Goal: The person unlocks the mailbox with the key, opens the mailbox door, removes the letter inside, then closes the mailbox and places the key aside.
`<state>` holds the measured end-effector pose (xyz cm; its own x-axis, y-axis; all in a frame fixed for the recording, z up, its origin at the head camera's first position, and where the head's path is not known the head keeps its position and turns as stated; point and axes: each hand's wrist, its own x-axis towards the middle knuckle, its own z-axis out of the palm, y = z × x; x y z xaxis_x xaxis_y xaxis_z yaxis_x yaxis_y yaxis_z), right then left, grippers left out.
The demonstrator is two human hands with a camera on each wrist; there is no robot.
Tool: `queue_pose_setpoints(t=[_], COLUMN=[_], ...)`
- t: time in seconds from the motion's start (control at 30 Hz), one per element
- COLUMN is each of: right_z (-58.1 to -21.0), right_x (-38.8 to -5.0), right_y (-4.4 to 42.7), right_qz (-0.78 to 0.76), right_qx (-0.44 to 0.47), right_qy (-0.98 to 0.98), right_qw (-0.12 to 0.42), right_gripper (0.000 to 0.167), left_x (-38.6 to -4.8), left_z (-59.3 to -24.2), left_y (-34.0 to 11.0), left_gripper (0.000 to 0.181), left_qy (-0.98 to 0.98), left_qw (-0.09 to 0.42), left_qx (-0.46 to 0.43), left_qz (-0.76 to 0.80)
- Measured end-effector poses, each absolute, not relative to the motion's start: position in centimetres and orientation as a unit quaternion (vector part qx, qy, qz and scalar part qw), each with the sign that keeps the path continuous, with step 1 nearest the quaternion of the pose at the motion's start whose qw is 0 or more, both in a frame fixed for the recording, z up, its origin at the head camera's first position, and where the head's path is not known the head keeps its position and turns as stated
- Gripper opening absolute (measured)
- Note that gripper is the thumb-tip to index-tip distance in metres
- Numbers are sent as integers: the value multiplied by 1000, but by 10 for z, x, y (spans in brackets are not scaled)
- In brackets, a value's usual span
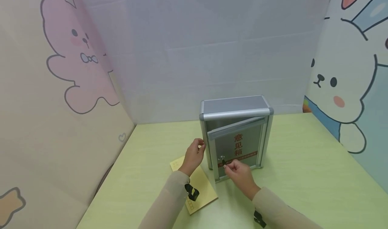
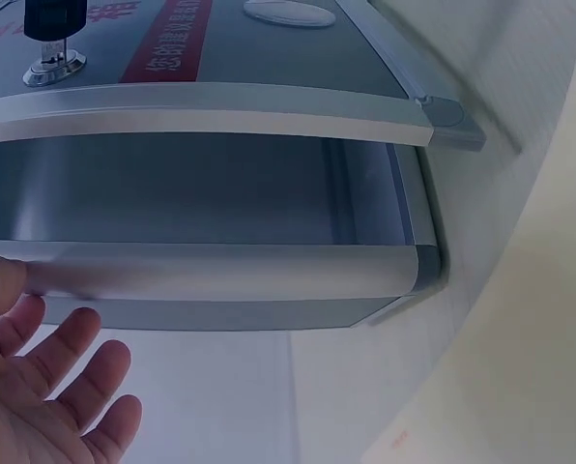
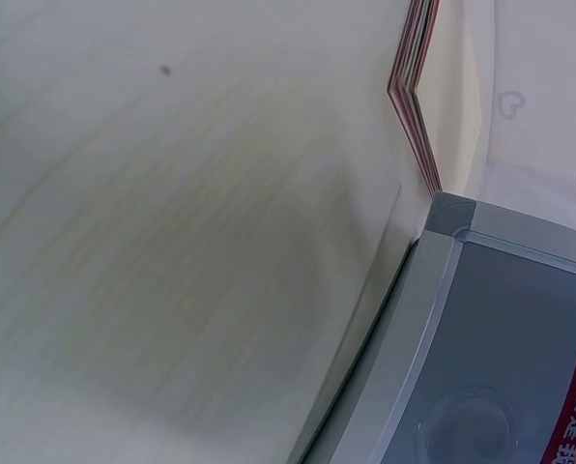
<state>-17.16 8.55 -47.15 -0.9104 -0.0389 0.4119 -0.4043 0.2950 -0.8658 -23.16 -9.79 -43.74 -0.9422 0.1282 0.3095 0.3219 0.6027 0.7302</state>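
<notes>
A grey metal suggestion box (image 1: 236, 104) with red lettering stands upright on the table, its front door (image 1: 233, 144) hinged at the right and ajar. A key (image 2: 56, 19) with a black head sits in the door's lock (image 2: 54, 66). My right hand (image 1: 240, 176) pinches that key between thumb and fingertips; the right wrist view barely shows the hand. At the box's left side is my left hand (image 1: 194, 156), touching the frame edge (image 2: 220, 271) with its other fingers loosely spread. Through the gap, the visible part of the interior (image 2: 191, 188) looks bare.
A stack of yellow envelopes (image 1: 203, 188) lies partly under the left forearm, left of the box. The pale green table (image 1: 303, 175) extends on both sides. Behind it hangs a white cloth wall (image 1: 182, 54), with printed rabbit panels at left and right.
</notes>
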Motion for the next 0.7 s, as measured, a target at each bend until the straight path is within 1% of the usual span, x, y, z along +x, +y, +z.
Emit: queue_pose_setpoints(t=[0.2,0.3,0.7], right_z=[-470,-469,-463], right_x=[-176,-178,-183], right_y=[83,81,77], right_qz=[566,566,581], right_qx=[136,128,85], right_qy=[-799,-804,-805], right_qw=[148,134,82], right_gripper=[17,16,15], left_x=[-231,-231,-231], left_z=[-438,-438,-440], left_y=[-97,-99,-96], left_gripper=[12,10,11], left_qy=[-889,-891,-887], left_qw=[104,106,93], left_qx=[-114,-111,-111], left_qz=[-431,-427,-439])
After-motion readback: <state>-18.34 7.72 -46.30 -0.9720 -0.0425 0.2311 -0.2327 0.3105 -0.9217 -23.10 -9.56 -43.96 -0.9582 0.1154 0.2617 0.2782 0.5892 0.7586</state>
